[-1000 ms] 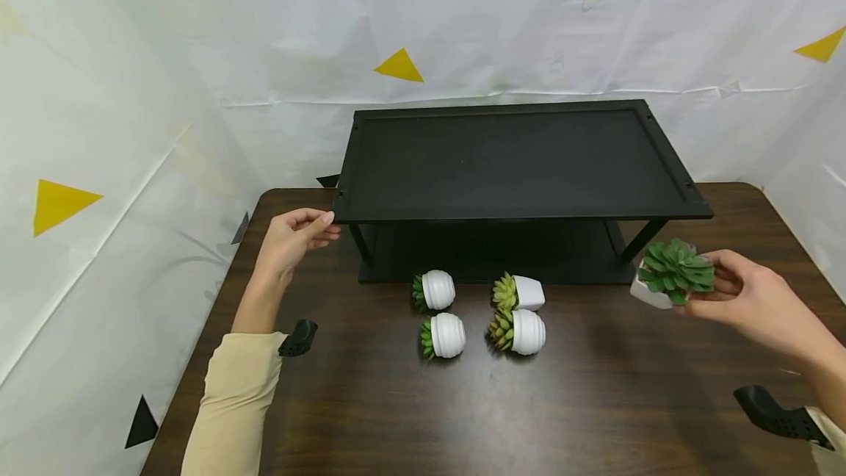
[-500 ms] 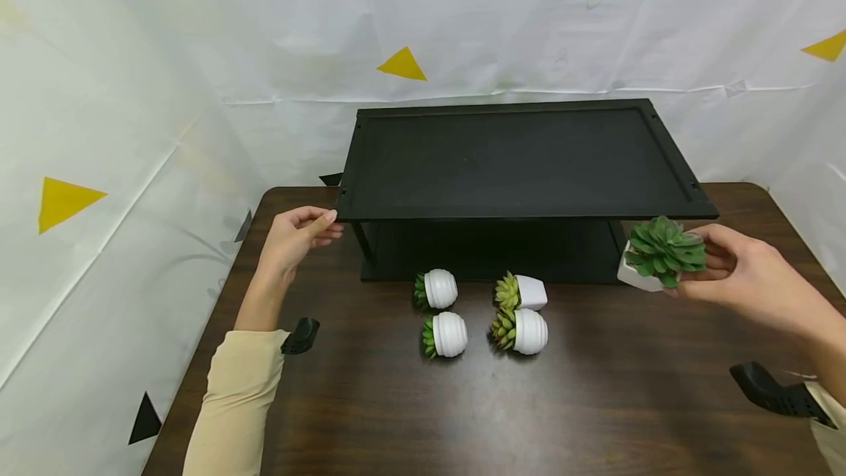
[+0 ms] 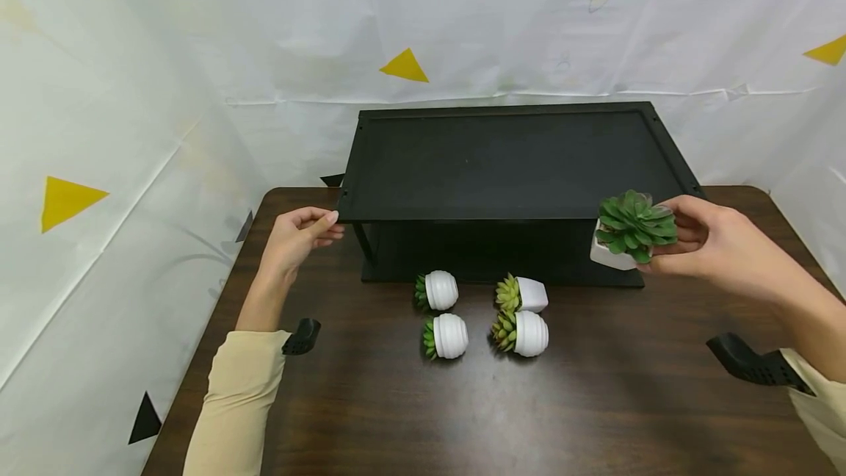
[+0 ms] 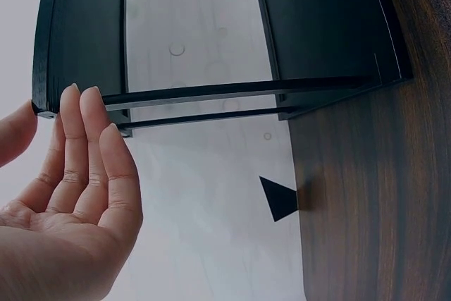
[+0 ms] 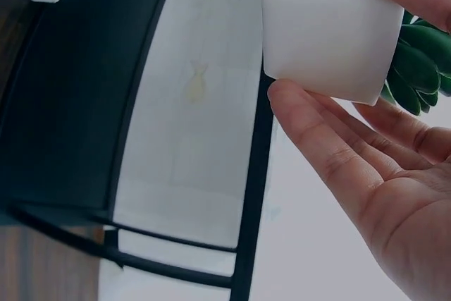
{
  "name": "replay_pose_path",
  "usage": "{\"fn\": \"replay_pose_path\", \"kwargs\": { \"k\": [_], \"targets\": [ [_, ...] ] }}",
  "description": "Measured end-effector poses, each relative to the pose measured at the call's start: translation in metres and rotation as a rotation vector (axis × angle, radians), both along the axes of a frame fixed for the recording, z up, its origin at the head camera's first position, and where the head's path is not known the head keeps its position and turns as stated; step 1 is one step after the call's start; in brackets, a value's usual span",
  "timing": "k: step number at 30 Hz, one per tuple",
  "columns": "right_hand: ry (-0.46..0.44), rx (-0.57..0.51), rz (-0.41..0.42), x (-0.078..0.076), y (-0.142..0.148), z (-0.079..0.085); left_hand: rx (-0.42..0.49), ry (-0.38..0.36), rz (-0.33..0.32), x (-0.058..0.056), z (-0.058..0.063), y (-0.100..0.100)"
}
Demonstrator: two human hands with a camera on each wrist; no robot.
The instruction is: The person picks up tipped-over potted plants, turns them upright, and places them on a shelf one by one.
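A black two-tier shelf (image 3: 502, 160) stands at the back of the table. At its front left corner my left hand (image 3: 300, 237) pinches the top board's edge; in the left wrist view the thumb is on one face and the fingertips (image 4: 91, 103) on the other. My right hand (image 3: 710, 244) holds a potted succulent (image 3: 634, 230), dark green in a white square pot (image 5: 331, 29), between thumb and fingers. It overlaps the top board's front edge near the right end in the head view. Several small white potted succulents (image 3: 451, 335) lie on their sides before the shelf.
The dark brown wooden table (image 3: 396, 417) spreads out in front. Two of the lying plants (image 3: 522, 294) are close together right of the other pair. A white sheet (image 3: 284, 28) with yellow and black triangles hangs behind and beside the table.
My right hand has carried the dark green succulent left and upward, from right of the shelf to over its front edge. My left hand stays at the corner; the lying plants stay put.
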State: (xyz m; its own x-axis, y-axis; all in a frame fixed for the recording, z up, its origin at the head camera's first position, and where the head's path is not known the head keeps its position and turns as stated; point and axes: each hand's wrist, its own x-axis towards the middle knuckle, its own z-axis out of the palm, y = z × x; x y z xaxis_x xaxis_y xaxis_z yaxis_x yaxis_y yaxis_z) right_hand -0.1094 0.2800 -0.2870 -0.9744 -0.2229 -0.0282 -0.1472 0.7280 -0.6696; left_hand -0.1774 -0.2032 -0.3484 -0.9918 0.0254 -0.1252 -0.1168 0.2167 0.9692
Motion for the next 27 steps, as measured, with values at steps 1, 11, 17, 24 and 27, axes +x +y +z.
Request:
{"fn": "replay_pose_path", "kwargs": {
  "k": [1, 11, 17, 24, 27],
  "targets": [
    [-0.001, -0.001, 0.006, -0.002, -0.002, 0.002, 0.0, 0.0, 0.002, 0.0, 0.0, 0.0],
    [-0.084, -0.046, 0.033, -0.017, -0.024, 0.018, -0.005, 0.009, 0.005, 0.0, -0.001, 0.001],
    [-0.108, -0.058, 0.042, -0.026, -0.04, 0.025, -0.027, 0.017, 0.009, -0.001, 0.0, 0.002],
    [-0.135, -0.081, 0.063, -0.037, -0.054, 0.029, -0.036, 0.019, 0.005, -0.001, -0.001, 0.003],
    [-0.145, -0.104, 0.071, -0.041, -0.06, 0.031, -0.03, 0.018, 0.002, -0.001, -0.001, 0.003]
  ]
}}
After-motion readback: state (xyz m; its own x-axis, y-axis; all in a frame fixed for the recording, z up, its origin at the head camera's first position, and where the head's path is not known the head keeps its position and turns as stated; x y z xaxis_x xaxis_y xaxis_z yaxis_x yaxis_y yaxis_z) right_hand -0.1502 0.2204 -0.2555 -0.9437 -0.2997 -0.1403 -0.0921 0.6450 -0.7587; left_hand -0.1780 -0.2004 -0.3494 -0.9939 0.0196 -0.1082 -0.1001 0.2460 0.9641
